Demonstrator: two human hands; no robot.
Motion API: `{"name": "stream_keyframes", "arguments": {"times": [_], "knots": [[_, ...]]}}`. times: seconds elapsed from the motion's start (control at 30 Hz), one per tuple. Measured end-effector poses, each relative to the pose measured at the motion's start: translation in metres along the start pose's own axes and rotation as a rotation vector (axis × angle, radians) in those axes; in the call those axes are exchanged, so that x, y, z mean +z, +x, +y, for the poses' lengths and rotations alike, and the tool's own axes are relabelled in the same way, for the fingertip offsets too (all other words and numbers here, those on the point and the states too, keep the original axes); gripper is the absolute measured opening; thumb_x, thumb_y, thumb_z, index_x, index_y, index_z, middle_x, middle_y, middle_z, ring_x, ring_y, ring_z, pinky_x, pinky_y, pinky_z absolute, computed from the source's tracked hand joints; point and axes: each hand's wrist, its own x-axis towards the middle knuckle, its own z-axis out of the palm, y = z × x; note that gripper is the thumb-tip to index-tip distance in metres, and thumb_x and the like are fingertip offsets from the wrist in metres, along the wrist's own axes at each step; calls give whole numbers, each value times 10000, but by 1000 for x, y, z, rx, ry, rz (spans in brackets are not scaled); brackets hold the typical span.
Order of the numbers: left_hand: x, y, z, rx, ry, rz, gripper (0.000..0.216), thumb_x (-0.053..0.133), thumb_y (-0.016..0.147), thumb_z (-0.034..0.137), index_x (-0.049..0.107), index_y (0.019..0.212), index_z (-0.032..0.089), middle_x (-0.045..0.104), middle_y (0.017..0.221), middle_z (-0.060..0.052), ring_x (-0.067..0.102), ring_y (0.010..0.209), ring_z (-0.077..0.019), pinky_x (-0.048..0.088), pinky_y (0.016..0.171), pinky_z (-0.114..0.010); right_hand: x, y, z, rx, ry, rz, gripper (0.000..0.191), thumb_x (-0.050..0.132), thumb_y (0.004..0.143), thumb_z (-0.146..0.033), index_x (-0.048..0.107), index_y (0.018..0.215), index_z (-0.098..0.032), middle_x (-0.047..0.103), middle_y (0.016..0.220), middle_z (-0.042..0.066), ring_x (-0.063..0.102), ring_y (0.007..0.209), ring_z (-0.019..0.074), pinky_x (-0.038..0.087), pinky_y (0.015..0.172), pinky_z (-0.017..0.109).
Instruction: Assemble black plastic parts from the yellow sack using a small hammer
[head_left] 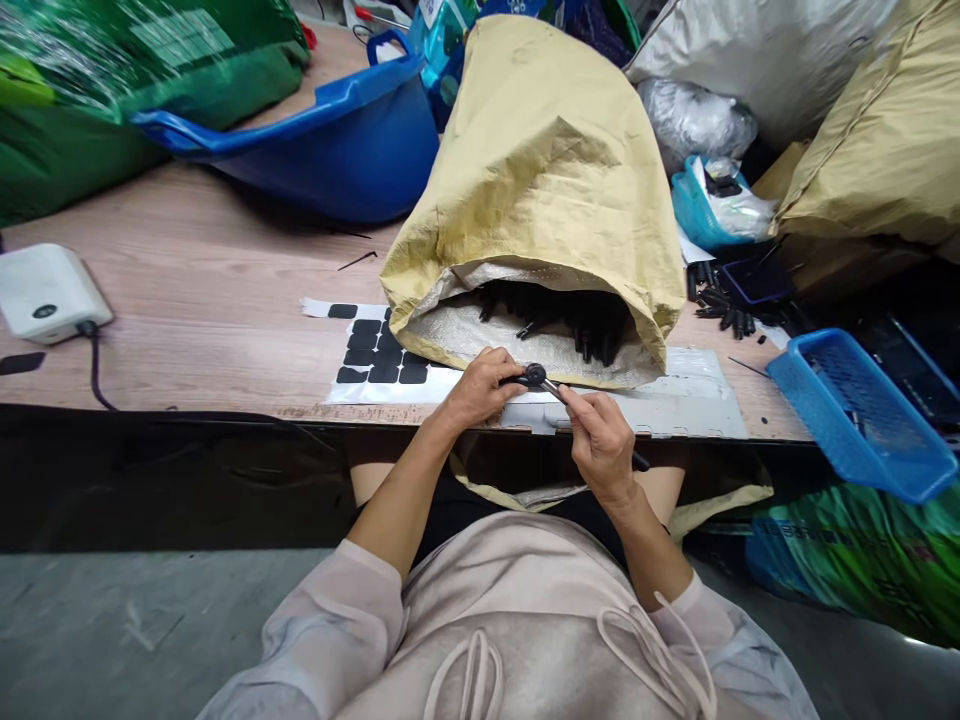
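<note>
My left hand [484, 387] is closed, its fingertips pinching a small black part with a round end [535, 374] just in front of the sack's mouth. My right hand [602, 445] wraps round a slim tool with a metal shaft [553, 389]; a dark end sticks out below the palm. The shaft's tip meets the round end of the black part, and the exact contact is too small to make out. Behind both hands lies a yellow woven sack [555, 170], its mouth facing me, with many black pieces [592, 325] inside.
A sheet of black stickers [375, 345] lies left of the sack. Beyond it stands a blue basin [322, 150]; a white box [52, 290] with a cable sits far left. On the right are loose black pieces [727, 310] and a blue basket [862, 410] over the table edge.
</note>
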Motion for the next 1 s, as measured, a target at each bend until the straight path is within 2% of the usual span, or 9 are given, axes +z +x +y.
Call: {"name": "stream_keyframes", "arguments": {"times": [0.13, 0.3, 0.5, 0.6, 0.83, 1.0], "knots": [[1, 0, 2, -20, -23, 11, 157, 689, 909, 214, 808, 1008, 240, 628, 901, -39, 571, 955, -230, 494, 932, -393, 2, -1, 3, -9, -50, -24, 426, 488, 1030, -131, 733, 1330, -308, 680, 899, 41, 641, 863, 177, 552, 814, 295], [2, 0, 2, -34, -47, 41, 213, 708, 894, 210, 816, 1074, 244, 640, 904, -43, 586, 967, -237, 500, 948, -408, -7, 1, 7, 49, 11, 34, 365, 499, 1053, -192, 744, 1310, -278, 708, 943, 59, 671, 902, 185, 561, 855, 310], [3, -1, 3, -44, -50, 52, 202, 725, 875, 213, 815, 1053, 242, 636, 886, -39, 592, 975, -243, 503, 945, -409, -11, -3, 13, 72, 5, -37, 341, 489, 1062, -231, 762, 1260, -284, 727, 931, 48, 685, 897, 180, 565, 853, 307], [4, -2, 3, -44, -31, 61, 181, 725, 872, 217, 803, 1035, 236, 630, 893, -39, 588, 978, -245, 502, 938, -408, -12, 1, 22, 87, -8, 4, 330, 502, 1059, -248, 752, 1274, -274, 737, 984, 61, 674, 939, 192, 552, 877, 319], [4, -4, 6, -30, 29, 70, 184, 771, 836, 252, 758, 1011, 197, 625, 906, -42, 574, 968, -251, 488, 918, -399, -6, 15, 56, 53, -281, 79, 258, 565, 1042, -281, 800, 1145, -252, 723, 926, 52, 592, 848, 196, 466, 830, 322], [2, -4, 8, -39, 21, 55, 141, 782, 837, 263, 727, 950, 201, 642, 907, -40, 574, 953, -247, 479, 899, -387, 2, 9, 60, 62, -365, 91, 246, 575, 1040, -293, 800, 1133, -252, 712, 951, 54, 550, 863, 201, 421, 823, 324]]}}
